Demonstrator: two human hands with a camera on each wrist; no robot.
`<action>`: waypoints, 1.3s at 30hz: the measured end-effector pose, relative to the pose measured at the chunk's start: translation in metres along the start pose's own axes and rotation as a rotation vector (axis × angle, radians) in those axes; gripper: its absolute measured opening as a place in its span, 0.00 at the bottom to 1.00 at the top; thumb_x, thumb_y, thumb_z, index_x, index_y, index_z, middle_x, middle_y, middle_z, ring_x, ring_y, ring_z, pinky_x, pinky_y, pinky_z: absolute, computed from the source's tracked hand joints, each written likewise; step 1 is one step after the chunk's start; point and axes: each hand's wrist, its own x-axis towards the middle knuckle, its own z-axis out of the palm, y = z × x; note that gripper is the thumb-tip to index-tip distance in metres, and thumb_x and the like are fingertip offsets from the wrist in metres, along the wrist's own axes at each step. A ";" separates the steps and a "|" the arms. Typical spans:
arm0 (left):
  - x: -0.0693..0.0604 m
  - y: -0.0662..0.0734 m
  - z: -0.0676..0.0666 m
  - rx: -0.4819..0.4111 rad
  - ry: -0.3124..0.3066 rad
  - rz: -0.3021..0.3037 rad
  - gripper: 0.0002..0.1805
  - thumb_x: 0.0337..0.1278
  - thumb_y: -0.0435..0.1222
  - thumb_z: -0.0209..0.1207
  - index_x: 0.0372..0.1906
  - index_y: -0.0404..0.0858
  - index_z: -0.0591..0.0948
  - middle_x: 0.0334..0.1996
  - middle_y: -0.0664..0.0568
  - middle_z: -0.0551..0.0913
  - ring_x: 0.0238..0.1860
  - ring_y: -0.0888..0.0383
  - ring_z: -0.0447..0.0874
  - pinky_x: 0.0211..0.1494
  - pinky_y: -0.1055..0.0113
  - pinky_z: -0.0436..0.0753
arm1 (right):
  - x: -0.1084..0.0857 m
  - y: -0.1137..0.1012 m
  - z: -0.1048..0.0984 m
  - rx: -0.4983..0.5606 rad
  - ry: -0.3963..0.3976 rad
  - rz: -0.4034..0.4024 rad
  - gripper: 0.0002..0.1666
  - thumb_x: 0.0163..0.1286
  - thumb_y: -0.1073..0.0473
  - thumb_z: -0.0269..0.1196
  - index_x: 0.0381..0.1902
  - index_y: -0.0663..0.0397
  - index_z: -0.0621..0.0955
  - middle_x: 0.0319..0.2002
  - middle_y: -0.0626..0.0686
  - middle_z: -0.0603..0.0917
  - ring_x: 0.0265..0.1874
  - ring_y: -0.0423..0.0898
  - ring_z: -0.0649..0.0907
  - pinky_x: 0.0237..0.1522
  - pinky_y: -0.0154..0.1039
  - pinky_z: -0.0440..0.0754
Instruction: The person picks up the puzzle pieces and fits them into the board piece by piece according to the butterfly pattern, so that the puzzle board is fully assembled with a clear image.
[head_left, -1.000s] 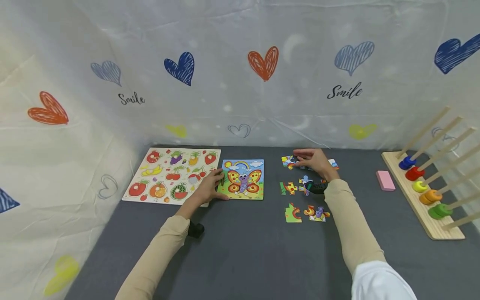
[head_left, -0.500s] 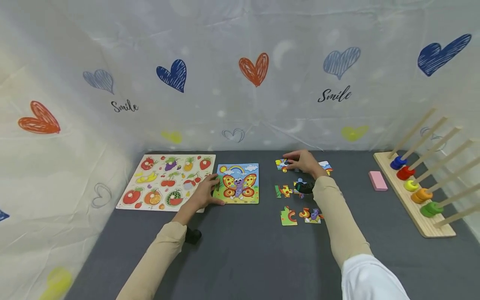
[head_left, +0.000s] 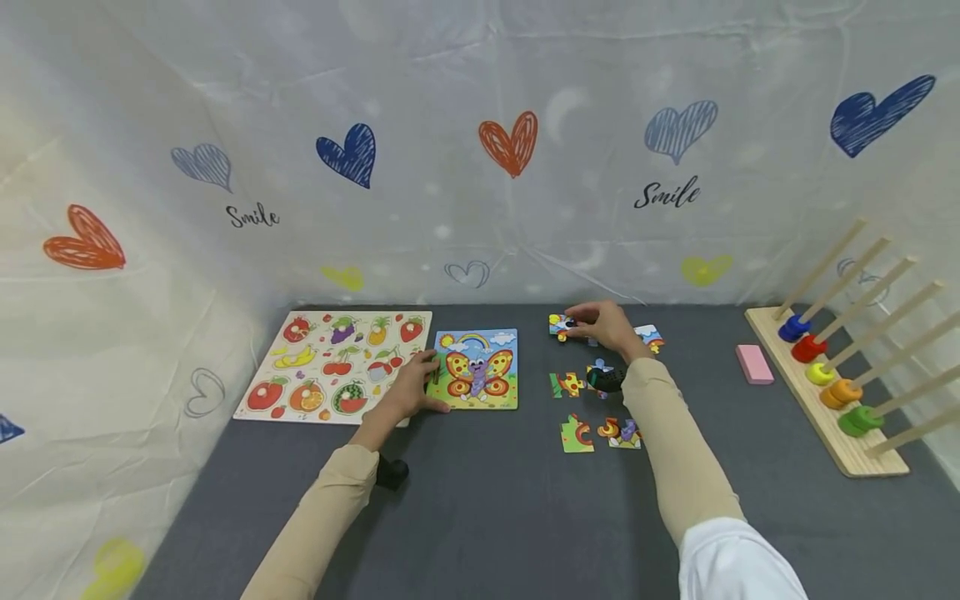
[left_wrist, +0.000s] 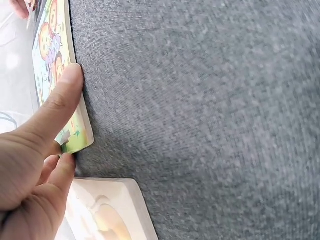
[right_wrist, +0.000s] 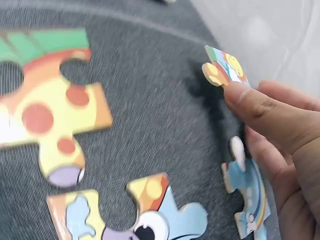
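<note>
In the head view a square butterfly puzzle board (head_left: 495, 342) lies left of centre. My left hand (head_left: 408, 392) holds its near left corner; in the left wrist view the thumb (left_wrist: 60, 100) lies along the near edge and bent fingers meet the side. My right hand (head_left: 607, 323) pinches a sun puzzle piece (right_wrist: 232, 67) between thumb and fingers. That piece is tilted above the cloth and casts a shadow. A rainbow piece (right_wrist: 254, 200) lies under the right hand. Nearer are a spotted wing piece (right_wrist: 35, 100) and an eye piece (right_wrist: 170, 215).
A fruit board (head_left: 300, 392) lies against the left hand's side. Two loose pieces sit nearest me, a green one (head_left: 576, 435) and a purple one (head_left: 626, 433). A cloud piece (head_left: 651, 337), a pink block (head_left: 753, 364) and a wooden peg rack (head_left: 825, 396) stand right.
The whole head view has shifted left and slightly down. My right hand, with the sun piece, has moved only slightly left relative to the other pieces. My left hand stays at the butterfly board.
</note>
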 end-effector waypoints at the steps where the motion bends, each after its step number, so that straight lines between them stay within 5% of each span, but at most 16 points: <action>1: 0.000 0.001 0.000 0.008 0.002 -0.002 0.48 0.38 0.34 0.76 0.65 0.20 0.65 0.69 0.32 0.58 0.67 0.36 0.61 0.64 0.51 0.71 | -0.001 -0.001 0.000 0.042 -0.002 0.010 0.21 0.63 0.70 0.64 0.55 0.68 0.79 0.54 0.67 0.79 0.53 0.60 0.79 0.52 0.51 0.80; 5: 0.000 0.003 0.000 0.025 0.000 -0.011 0.48 0.38 0.35 0.76 0.65 0.20 0.65 0.69 0.32 0.58 0.68 0.36 0.59 0.65 0.50 0.69 | -0.004 -0.004 -0.001 0.213 -0.021 0.043 0.21 0.63 0.72 0.64 0.55 0.69 0.78 0.55 0.69 0.77 0.52 0.61 0.80 0.51 0.49 0.81; 10: 0.000 0.004 -0.002 0.031 -0.005 -0.024 0.48 0.39 0.35 0.76 0.66 0.21 0.64 0.70 0.32 0.57 0.69 0.37 0.58 0.66 0.49 0.68 | -0.013 -0.006 -0.003 0.301 -0.043 0.032 0.23 0.61 0.71 0.66 0.55 0.69 0.78 0.56 0.68 0.77 0.48 0.55 0.83 0.50 0.49 0.82; 24: -0.004 -0.003 -0.001 0.039 -0.002 0.055 0.47 0.41 0.37 0.75 0.66 0.21 0.64 0.70 0.31 0.57 0.69 0.35 0.56 0.67 0.47 0.65 | -0.029 0.004 0.011 0.343 -0.055 0.034 0.25 0.56 0.66 0.71 0.52 0.67 0.81 0.54 0.66 0.79 0.46 0.51 0.84 0.48 0.45 0.83; 35: -0.004 -0.009 0.000 -0.016 0.007 0.006 0.48 0.40 0.36 0.75 0.66 0.21 0.64 0.70 0.32 0.57 0.70 0.35 0.54 0.68 0.47 0.64 | -0.016 -0.014 0.046 0.470 -0.079 -0.021 0.22 0.58 0.73 0.67 0.52 0.72 0.79 0.49 0.69 0.81 0.42 0.50 0.86 0.45 0.46 0.84; 39: -0.002 -0.011 0.003 -0.052 0.030 0.059 0.49 0.41 0.42 0.75 0.66 0.22 0.65 0.70 0.35 0.58 0.70 0.37 0.56 0.67 0.51 0.67 | -0.012 -0.021 0.057 0.501 -0.069 -0.018 0.21 0.59 0.74 0.66 0.52 0.73 0.79 0.49 0.69 0.81 0.42 0.50 0.86 0.46 0.47 0.84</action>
